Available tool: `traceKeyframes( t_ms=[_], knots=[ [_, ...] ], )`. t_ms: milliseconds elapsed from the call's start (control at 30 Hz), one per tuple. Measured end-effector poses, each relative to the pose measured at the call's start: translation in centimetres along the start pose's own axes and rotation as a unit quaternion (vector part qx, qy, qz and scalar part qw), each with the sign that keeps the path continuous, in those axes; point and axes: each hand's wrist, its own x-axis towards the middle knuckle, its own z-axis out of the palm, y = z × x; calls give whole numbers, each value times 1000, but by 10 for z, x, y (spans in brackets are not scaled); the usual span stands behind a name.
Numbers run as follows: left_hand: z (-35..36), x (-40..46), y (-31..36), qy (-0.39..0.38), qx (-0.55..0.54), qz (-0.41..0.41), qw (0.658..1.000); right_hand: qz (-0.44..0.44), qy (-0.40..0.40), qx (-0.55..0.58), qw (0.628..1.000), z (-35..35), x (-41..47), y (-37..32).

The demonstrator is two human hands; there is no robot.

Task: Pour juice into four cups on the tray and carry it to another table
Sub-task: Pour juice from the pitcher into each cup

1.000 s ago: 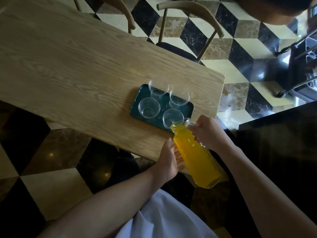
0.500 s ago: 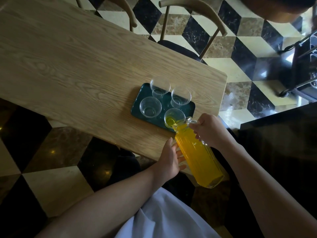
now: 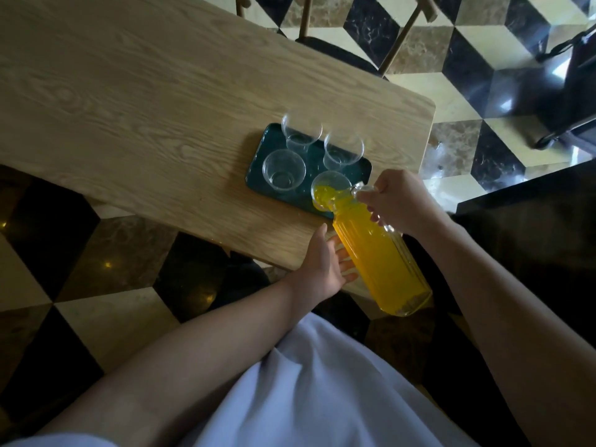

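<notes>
Pouring now under way: a second ago the nearest cup was clear and the bottle mouth only sat at its rim; half a second ago a first yellow trace showed in it; now a good pool of juice is in it, so cup one of four is being filled and three are left before any carrying.

Largest to smallest. One wooden table (image 3: 135, 101), the tray near its right end close to the near edge. One chair (image 3: 354, 43) behind the table on the chequered floor. One ribbed glass bottle (image 3: 380, 262), nearly full of orange juice, tilted with its mouth over the nearest cup and its base out past the table edge toward the person. Two hands: right hand (image 3: 398, 201) wraps the bottle neck, fingers closed round it; left hand (image 3: 322, 266) props the bottle's lower side, fingers spread fairly wide against the glass, not gripping. One dark green tray (image 3: 258, 162), flat on the table. Four clear cups on it, two by two: nearest cup (image 3: 329, 191) taking juice, the near-left cup (image 3: 283, 169), far-left cup (image 3: 301, 132) and far-right cup (image 3: 343, 150) all empty and upright.
</notes>
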Motion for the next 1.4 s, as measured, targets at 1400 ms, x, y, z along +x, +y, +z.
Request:
traceKeyframes(
  t_ms=[1400],
  knots=[
    [18,-2,39,-13,101,71,992,-67,125,206,968,-2,-14,43]
  ],
)
